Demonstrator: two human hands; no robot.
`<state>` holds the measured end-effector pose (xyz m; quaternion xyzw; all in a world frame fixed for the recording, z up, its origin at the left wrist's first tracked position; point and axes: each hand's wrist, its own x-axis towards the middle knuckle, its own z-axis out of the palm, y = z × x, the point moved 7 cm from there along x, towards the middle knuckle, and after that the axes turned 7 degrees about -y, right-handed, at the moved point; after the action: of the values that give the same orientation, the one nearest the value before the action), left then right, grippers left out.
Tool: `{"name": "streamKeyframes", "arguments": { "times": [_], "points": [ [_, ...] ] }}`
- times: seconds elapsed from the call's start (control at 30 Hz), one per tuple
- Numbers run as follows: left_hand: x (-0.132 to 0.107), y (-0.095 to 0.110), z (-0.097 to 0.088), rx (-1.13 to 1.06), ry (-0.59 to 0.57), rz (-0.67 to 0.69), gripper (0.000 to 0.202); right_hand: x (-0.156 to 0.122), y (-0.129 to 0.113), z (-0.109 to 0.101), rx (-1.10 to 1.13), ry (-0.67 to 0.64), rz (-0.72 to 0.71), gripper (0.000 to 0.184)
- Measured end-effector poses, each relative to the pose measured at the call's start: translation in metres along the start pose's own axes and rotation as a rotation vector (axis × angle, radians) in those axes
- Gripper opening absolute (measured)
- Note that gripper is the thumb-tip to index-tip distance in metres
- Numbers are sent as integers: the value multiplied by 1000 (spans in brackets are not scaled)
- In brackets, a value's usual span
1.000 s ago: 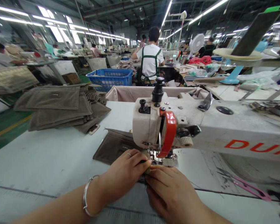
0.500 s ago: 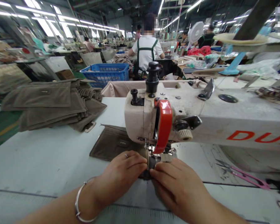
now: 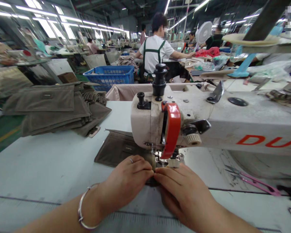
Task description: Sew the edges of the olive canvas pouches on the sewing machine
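A dark brown fabric panel [image 3: 116,150] with a small label lies flat on the white table, its right part under the head of a sewing machine [image 3: 145,126]. My left hand [image 3: 132,176] presses on the panel's near right edge, fingers closed together and fingertips at the seam just before the presser foot. Opposite it, my right hand [image 3: 184,191] pinches the same edge from the right, its fingertips almost meeting those of the left. The hands cover the near edge of the cloth. A red guard [image 3: 171,131] hides part of the needle area.
A stack of similar brown panels [image 3: 55,106] sits at the table's left. Pink thread snips [image 3: 254,182] lie right of my right hand. Behind the machine are a pale fabric-lined bin [image 3: 128,92], a blue basket [image 3: 111,76] and a seated co-worker [image 3: 154,51].
My right hand's fingertips have shifted slightly left, closer to my left hand's. The panel looks nearly unmoved. The co-worker ahead has turned and stretched an arm to the right.
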<state>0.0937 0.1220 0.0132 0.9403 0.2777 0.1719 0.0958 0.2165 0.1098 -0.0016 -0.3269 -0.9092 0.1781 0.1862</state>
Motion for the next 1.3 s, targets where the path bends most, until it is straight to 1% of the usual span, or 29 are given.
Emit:
{"name": "streamKeyframes", "arguments": {
  "times": [0.07, 0.2, 0.33, 0.5, 0.57, 0.67, 0.83, 0.9, 0.97, 1.17, 1.23, 1.3],
  "points": [
    [-2, -1, 0, 8, 32, 6, 16, 1, 0, 0, 16, -6, -3, 36],
    [-5, -6, 2, -20, 57, -28, 14, 0, 0, -1, 20, 21, -19, 28],
    [-7, -8, 2, -57, 65, -72, 12, 1, 1, 2, -6, -12, -10, 31],
    [-2, -3, 1, -42, 55, -46, 16, 3, 0, 7, -18, -38, 3, 32],
    [0, -2, -1, -32, 54, -37, 19, 3, -1, 5, -28, -19, 3, 33],
    [2, -2, 0, -59, 20, -16, 20, 3, -3, 3, -27, -2, -14, 34],
    [-5, -9, 2, -63, 11, -46, 13, 4, -5, 0, -26, 15, -10, 42],
    [-7, -8, 2, -51, 22, -8, 15, 4, -7, -2, -33, 39, -26, 44],
    [-5, -7, 2, -37, 17, 21, 17, 5, -7, -4, -38, 73, -35, 42],
    [6, -19, 4, -50, -59, -31, 12, 6, -3, -3, -87, 144, -24, 39],
    [9, -24, 3, -54, -55, -37, 11, 7, 0, -1, -108, 149, -7, 39],
    [12, -28, 2, -44, -40, -37, 11, 9, 5, 3, -126, 118, 38, 39]
  ]
}}
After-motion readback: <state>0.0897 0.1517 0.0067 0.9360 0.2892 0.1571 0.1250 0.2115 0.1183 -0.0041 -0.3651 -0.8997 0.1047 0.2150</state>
